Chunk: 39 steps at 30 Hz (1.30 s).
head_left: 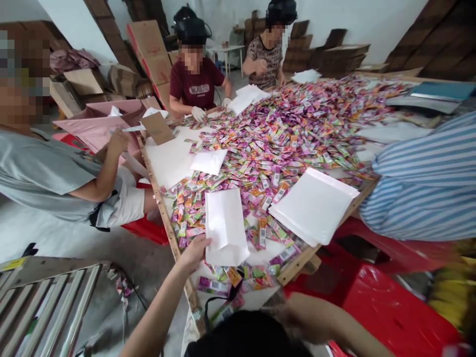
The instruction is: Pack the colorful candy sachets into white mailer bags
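My left hand [194, 252] grips the near left edge of a white paper bag [225, 225], which lies over colourful small sachets [282, 134] heaped across the table. My right forearm comes in low from the right. My right hand [277, 303] is blurred beside the table's near corner, just below a few sachets, and its fingers do not show. A stack of white bags [316, 206] lies to the right of the held bag. Another single white bag [208, 161] rests farther up the table.
The wooden table edge [163, 208] runs along the left. A person in grey [52, 168] leans in at left, and two people work at the far end. A striped sleeve [424, 183] reaches in at right. Red stools [375, 302] and a roller conveyor [44, 302] stand nearby.
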Motion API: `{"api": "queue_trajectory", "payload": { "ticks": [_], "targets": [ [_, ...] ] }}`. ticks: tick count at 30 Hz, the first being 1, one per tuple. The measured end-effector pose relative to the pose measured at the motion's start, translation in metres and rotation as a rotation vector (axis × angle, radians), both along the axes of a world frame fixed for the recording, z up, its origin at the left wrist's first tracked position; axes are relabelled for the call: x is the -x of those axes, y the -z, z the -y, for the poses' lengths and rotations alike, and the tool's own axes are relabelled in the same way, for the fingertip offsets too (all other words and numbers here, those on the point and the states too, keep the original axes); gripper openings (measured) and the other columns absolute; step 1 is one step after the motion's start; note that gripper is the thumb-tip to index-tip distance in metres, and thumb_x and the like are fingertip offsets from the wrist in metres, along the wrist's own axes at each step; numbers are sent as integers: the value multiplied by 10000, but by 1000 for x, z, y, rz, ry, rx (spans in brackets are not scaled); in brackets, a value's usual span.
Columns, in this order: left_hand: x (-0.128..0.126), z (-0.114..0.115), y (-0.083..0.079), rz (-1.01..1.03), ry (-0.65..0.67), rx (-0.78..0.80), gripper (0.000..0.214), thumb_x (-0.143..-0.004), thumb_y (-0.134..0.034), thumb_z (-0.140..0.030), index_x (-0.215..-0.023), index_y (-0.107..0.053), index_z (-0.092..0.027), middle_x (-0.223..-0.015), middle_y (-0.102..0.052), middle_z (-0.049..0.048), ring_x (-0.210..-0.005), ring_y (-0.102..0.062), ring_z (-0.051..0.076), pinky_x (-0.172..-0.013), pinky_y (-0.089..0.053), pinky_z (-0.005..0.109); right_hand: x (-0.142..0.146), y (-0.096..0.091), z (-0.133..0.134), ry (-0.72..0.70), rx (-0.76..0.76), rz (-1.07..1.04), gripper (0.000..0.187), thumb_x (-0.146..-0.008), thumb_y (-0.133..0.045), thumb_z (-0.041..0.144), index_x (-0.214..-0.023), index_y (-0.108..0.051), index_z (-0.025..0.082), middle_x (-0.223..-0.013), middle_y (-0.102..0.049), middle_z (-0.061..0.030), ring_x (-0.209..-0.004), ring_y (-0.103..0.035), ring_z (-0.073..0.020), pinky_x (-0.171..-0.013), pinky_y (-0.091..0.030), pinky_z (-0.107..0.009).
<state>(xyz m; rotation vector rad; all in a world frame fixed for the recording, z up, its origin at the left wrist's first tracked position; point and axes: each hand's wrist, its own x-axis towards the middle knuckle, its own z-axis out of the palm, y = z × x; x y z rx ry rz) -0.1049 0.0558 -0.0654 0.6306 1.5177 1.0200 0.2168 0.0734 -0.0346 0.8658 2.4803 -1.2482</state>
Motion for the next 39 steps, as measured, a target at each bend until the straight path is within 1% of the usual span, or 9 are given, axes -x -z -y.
{"api": "queue_trajectory", "payload": {
  "ticks": [3,6,12,18,21,28,30,35,39],
  "targets": [
    [9,0,-18,-724,31,-54,415,-770,-561,-333,-1145,-542,-157,-966,-677,108,-938,-621,271,-815,-470,385,-38,6,5,85,-22,199,218,-572,-604,55,-638,-657,256,-613,-579,-6,-592,-549,-142,-565,-368,-238],
    [12,-14,-33,-1189,219,-359,406,-877,-428,-325,-1254,-469,-180,-1273,-543,136,-1214,-467,261,-1003,-355,420,-15,5,-10,107,-231,53,239,-737,-503,80,-822,-650,248,-781,-625,-51,-741,-583,-165,-647,-404,-251],
    [20,-46,7,-1369,1062,-757,425,-922,-354,-302,-1342,-399,-254,-1471,-311,35,-1381,-196,184,-1139,-96,431,79,36,-67,-136,-897,-379,185,-861,-477,165,-1012,-581,191,-1187,-508,-115,-1122,-437,-258,-961,-355,-428],
    [28,-45,39,-1422,1096,-773,445,-929,-337,-341,-1370,-354,-283,-1505,-217,21,-1396,-129,181,-1139,-36,432,83,65,-92,-507,-875,-490,108,-890,-469,196,-878,-575,182,-1052,-571,-56,-1059,-463,-198,-985,-338,-399],
    [28,-47,32,-1272,1111,-749,434,-930,-328,-348,-1353,-387,-273,-1504,-211,34,-1395,-132,185,-1137,-37,442,83,70,-96,-405,-687,-511,129,-837,-457,109,-893,-558,167,-951,-599,-63,-956,-518,-185,-888,-405,-334],
    [46,-43,9,-533,749,-597,620,-935,-63,-426,-1120,-623,-236,-1300,-544,60,-1314,-356,195,-1129,-156,468,107,79,-103,464,-621,-421,217,-796,-353,95,-909,-521,174,-792,-620,-56,-714,-574,-183,-636,-411,-273],
    [47,-31,7,-487,634,-658,727,-898,-7,-517,-1117,-622,-198,-1230,-594,103,-1265,-428,225,-1106,-219,484,113,79,-105,567,-650,-447,218,-800,-349,108,-915,-521,177,-817,-628,-61,-731,-580,-186,-653,-414,-275],
    [16,2,22,-795,294,-640,498,-746,-582,-550,-1076,-611,-178,-1158,-624,131,-1116,-543,283,-982,-387,440,122,81,-101,682,-667,-500,208,-847,-339,179,-936,-527,179,-863,-633,-72,-768,-586,-202,-682,-432,-298],
    [-4,3,33,-870,-62,-399,326,-838,-491,-440,-900,-631,-151,-794,-678,68,-731,-626,191,-671,-470,278,125,84,-99,728,-664,-581,206,-854,-337,199,-941,-524,182,-874,-634,-72,-789,-587,-199,-699,-445,-299]
  ]
}}
